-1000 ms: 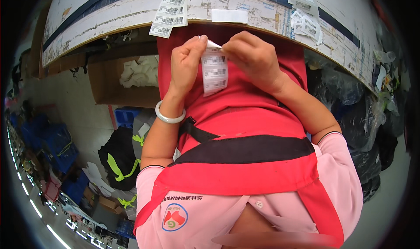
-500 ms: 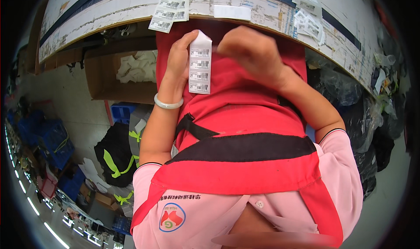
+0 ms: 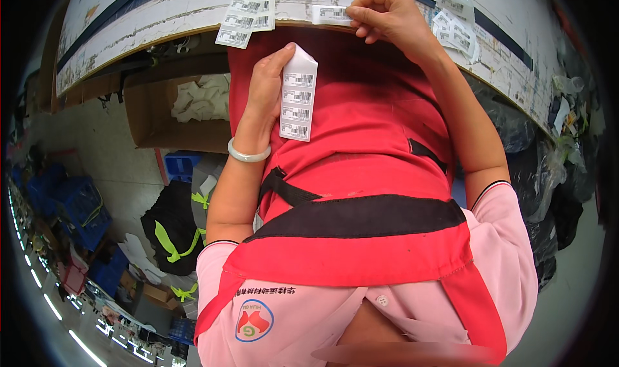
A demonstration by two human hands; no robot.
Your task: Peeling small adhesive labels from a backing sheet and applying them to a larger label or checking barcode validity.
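My left hand [image 3: 263, 86] is closed on a strip of barcode labels [image 3: 298, 97], pinching its upper left edge in front of the red apron [image 3: 361, 109]. Several printed labels run down this strip, and its top end is blank and folded to a point. My right hand [image 3: 396, 25] is at the table edge, thumb and forefinger pinched at the right end of a barcode label [image 3: 332, 14]. That label lies on a small white strip near the edge; the fingers hide its right end.
Sheets of barcode labels [image 3: 244, 12] hang over the table's [image 3: 161, 19] front edge on the left. More label pieces [image 3: 456, 28] lie at the right. Below the table stand an open cardboard box [image 3: 148, 125] with white cloth and dark plastic bags [image 3: 535, 173].
My right hand has moved up from the apron to the table edge. A barcode label now shows on the white strip, which was blank before. My left hand has barely shifted.
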